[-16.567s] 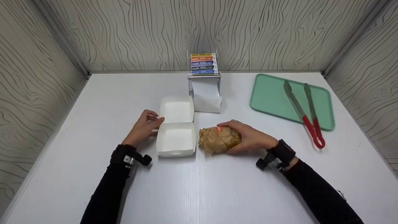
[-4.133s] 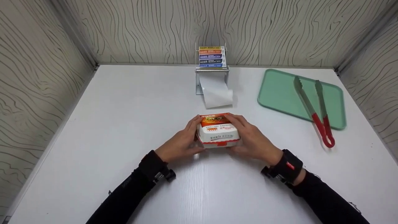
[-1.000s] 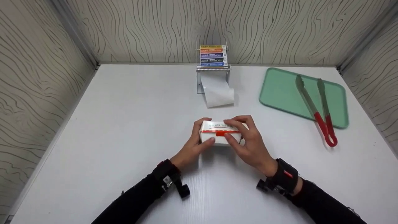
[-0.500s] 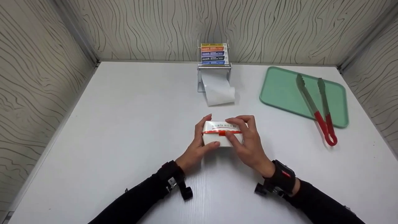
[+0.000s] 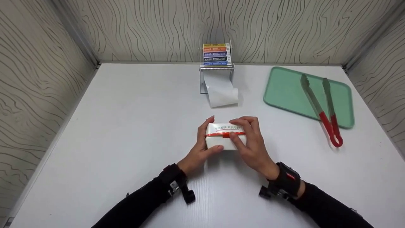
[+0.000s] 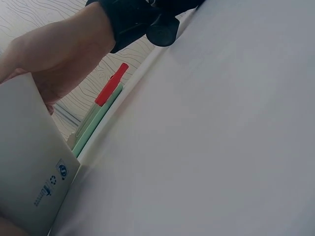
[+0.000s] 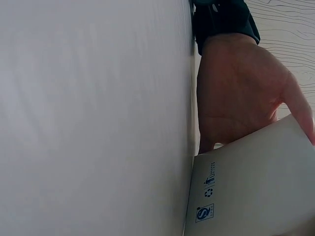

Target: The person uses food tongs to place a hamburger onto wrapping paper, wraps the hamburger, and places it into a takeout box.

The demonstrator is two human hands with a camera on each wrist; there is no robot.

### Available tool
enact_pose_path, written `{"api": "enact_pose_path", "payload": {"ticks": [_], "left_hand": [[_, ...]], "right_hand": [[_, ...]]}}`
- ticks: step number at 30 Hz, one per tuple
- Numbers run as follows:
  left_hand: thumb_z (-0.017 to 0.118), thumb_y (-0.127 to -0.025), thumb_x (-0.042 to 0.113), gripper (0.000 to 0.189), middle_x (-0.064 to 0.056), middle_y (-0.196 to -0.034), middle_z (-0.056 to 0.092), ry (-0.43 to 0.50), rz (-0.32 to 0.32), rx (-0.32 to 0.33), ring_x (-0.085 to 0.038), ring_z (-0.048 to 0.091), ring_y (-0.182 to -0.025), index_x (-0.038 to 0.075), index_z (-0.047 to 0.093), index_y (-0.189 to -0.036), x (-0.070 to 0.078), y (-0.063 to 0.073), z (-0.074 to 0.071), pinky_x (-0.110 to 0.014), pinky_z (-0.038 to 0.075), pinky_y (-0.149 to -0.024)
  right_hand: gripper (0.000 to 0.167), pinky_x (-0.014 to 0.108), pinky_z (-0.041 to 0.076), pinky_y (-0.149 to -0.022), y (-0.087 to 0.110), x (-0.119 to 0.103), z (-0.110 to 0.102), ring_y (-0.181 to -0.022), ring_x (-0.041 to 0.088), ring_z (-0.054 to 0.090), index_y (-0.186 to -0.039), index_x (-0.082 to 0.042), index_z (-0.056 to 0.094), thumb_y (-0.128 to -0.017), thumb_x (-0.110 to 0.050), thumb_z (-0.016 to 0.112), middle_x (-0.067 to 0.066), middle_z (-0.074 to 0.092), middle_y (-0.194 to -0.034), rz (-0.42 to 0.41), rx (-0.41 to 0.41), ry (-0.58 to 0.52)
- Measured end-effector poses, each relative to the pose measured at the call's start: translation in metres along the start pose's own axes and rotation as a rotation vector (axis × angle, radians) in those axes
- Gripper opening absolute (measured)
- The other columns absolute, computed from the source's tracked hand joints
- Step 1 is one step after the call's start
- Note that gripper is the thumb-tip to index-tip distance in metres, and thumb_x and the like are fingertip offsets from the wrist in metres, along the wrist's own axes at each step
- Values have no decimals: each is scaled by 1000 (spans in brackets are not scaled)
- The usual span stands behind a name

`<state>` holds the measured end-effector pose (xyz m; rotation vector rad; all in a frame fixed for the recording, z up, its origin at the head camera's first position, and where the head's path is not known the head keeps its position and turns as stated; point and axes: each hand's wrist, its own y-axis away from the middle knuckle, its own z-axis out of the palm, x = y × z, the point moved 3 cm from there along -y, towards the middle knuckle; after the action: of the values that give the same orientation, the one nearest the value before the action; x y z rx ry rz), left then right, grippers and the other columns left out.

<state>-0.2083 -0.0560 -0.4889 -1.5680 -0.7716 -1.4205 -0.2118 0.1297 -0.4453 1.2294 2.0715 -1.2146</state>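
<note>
A white burger box (image 5: 218, 142) with a red scalloped band stands lid down over its base in the head view, front face tilted up. My left hand (image 5: 199, 153) grips its left side, with the thumb across the lower front. From the right, my right hand (image 5: 255, 150) holds it, fingertips on the lid and thumb at the red tab (image 5: 226, 135). Blue printed marks show on a white face of the box (image 6: 34, 147) in the left wrist view. The right wrist view has the same marks on the box (image 7: 246, 182). The inside of the box is hidden.
A metal label dispenser (image 5: 217, 68) stands at the back middle, its white strip (image 5: 222, 96) hanging forward onto the table. On the right lies a green tray (image 5: 286, 91). Red-handled tongs (image 5: 327, 126) rest across it, their handles past its front edge.
Earlier the box lay open beside a paper-wrapped burger in my right hand; now its lid is down and no burger shows. Since four seconds ago, the box has tipped front up; lately the hands barely moved.
</note>
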Motion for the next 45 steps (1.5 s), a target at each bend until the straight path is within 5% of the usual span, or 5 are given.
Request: {"api": "enact_pose_path", "payload": {"ticks": [9,26,35,45], "left_hand": [[70,-98,32,94,-14,-168,6,-44,-8,1,-21,37,-139,30,3,-164,-1,0,0,-31,43,-108],[72,-98,31,96,-16,-168,9,-106,20,10,-20,28,-147,27,2,-163,-2,1,1,-35,36,-117],[65,-100,37,85,-10,-166,17,-87,-30,39,-18,32,-144,32,7,-163,-2,0,1,-36,35,-116],[63,-100,38,84,-7,-168,12,-72,-24,57,-19,28,-146,27,9,-164,-3,0,2,-40,31,-119]], "right_hand": [[35,26,45,-90,-1,-1,0,-120,13,46,-130,-12,61,-97,-17,68,12,45,-130,32,-7,-20],[37,21,47,-90,0,1,1,-118,12,48,-131,-13,62,-96,-17,73,10,45,-129,71,6,-34],[40,25,44,-93,-1,4,0,-122,24,47,-128,-12,63,-91,-16,77,10,47,-127,1,19,-51],[38,28,43,-92,-1,0,0,-120,15,44,-127,-12,62,-92,-19,75,13,45,-127,59,7,-39]]}}
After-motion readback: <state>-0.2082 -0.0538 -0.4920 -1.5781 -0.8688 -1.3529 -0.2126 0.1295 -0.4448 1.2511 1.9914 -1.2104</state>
